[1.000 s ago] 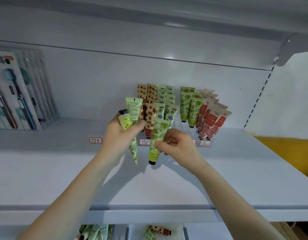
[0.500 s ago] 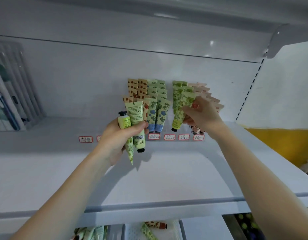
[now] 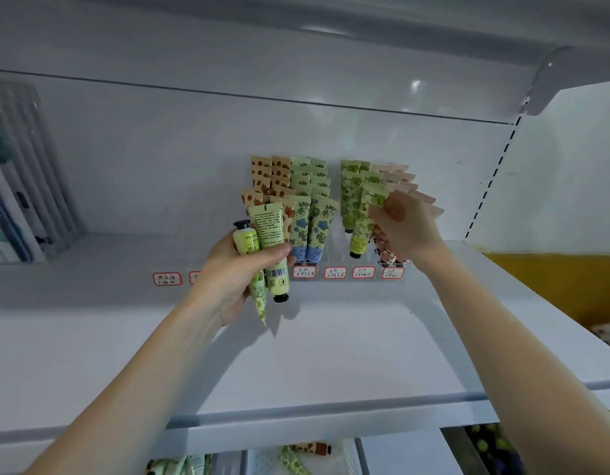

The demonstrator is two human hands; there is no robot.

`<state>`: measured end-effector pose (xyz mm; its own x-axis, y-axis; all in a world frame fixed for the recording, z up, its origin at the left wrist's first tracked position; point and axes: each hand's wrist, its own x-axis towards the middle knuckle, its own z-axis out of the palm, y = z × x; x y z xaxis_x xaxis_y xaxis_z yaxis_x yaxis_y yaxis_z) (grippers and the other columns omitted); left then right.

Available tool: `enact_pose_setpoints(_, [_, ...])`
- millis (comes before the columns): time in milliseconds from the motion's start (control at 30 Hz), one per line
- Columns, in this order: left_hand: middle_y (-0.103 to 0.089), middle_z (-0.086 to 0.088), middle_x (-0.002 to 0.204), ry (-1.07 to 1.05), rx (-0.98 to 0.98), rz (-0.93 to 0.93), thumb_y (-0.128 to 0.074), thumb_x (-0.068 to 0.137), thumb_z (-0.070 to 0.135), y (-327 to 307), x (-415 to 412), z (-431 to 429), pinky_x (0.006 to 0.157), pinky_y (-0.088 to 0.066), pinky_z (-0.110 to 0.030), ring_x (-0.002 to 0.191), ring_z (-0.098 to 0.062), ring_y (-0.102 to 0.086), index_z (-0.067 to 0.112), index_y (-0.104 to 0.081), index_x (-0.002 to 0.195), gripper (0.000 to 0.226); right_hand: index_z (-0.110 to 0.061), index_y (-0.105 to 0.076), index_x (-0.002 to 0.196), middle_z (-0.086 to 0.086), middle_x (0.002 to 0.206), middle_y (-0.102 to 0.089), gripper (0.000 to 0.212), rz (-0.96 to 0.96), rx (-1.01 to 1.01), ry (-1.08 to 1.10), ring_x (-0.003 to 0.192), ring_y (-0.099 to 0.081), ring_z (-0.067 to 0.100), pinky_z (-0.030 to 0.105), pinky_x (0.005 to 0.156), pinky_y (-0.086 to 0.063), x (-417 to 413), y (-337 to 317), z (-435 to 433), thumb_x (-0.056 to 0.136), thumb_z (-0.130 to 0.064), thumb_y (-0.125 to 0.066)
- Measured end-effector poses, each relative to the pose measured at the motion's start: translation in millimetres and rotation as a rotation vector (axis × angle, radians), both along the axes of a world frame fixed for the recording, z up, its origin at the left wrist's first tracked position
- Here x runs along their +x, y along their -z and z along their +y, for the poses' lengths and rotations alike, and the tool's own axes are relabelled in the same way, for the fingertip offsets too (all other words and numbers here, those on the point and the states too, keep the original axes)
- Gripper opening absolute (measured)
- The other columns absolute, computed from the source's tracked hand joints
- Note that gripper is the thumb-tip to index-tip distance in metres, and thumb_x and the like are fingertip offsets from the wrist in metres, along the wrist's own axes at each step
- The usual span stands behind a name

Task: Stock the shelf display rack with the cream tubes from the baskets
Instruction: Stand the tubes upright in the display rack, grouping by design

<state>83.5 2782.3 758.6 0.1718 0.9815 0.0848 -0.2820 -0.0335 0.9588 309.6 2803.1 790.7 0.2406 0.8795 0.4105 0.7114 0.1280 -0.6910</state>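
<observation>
Left hand (image 3: 235, 269): your fingers curl round two green tubes (image 3: 270, 231), centre frame.
Right hand (image 3: 404, 224): your fingertips pinch one green tube (image 3: 362, 229) at the display rack (image 3: 334, 259), right of centre.

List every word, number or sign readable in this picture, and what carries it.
No text reads clearly.
Red-bordered white price labels on the white shelf: handwriting, blurred.
Pale green cream tube gripped by the left hand: fine print, barcode, recycling sign; words too small.
Yellow-green black-capped tube: lettering blurred.

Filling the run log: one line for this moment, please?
left hand: holds spare tubes | right hand: pinches green tube at rack
</observation>
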Motion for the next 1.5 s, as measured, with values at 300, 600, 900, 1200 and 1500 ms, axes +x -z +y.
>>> enact_pose_setpoints(300, [-0.073,-0.004,0.077,0.042,0.022,0.010,-0.067,0.077,-0.004,6,25,5,0.061,-0.058,-0.026,0.070,-0.017,-0.070,0.009,-0.061,0.099,0.026,-0.012,-0.059,0.115,0.009,0.084,-0.067,0.030,-0.113,0.110,0.064,0.060,-0.056,0.014,0.025,0.058,-0.045,7,-21,21,0.086,-0.009,-0.055])
enact_pose_setpoints(600, [-0.073,-0.007,0.090,0.045,0.000,-0.014,-0.070,0.075,-0.001,9,32,10,0.067,-0.058,-0.028,0.079,-0.020,-0.071,0.012,-0.062,0.102,0.032,-0.003,-0.059,0.116,0.013,0.110,-0.064,0.026,-0.349,0.062,0.043,0.095,-0.061,0.027,0.027,0.077,-0.046,1,-17,39,0.091,-0.009,-0.054])
enact_pose_setpoints(900, [-0.073,-0.010,0.087,0.066,0.007,-0.024,-0.067,0.077,-0.004,14,31,12,0.059,-0.056,-0.025,0.075,-0.022,-0.071,0.010,-0.064,0.095,0.023,-0.001,-0.065,0.099,0.015,0.091,-0.068,0.018,-0.457,-0.039,0.087,0.080,-0.066,0.028,0.039,0.074,-0.056,3,-25,49,0.090,-0.008,-0.051])
enact_pose_setpoints(1200, [-0.071,-0.018,0.098,0.075,-0.002,-0.020,-0.069,0.076,-0.001,18,30,15,0.059,-0.054,-0.027,0.088,-0.033,-0.069,0.003,-0.062,0.105,0.030,0.001,-0.062,0.089,0.018,0.083,-0.068,0.022,-0.463,-0.137,0.117,0.071,-0.068,0.030,0.043,0.065,-0.058,0,-32,66,0.094,-0.004,-0.041])
enact_pose_setpoints(1500, [-0.071,-0.017,0.098,0.066,-0.021,-0.003,-0.068,0.079,-0.001,18,31,13,0.058,-0.054,-0.026,0.086,-0.031,-0.070,0.004,-0.062,0.105,0.027,0.003,-0.060,0.098,0.020,0.084,-0.068,0.018,-0.351,-0.202,0.121,0.070,-0.069,0.030,0.043,0.068,-0.059,5,-36,76,0.096,-0.003,-0.043])
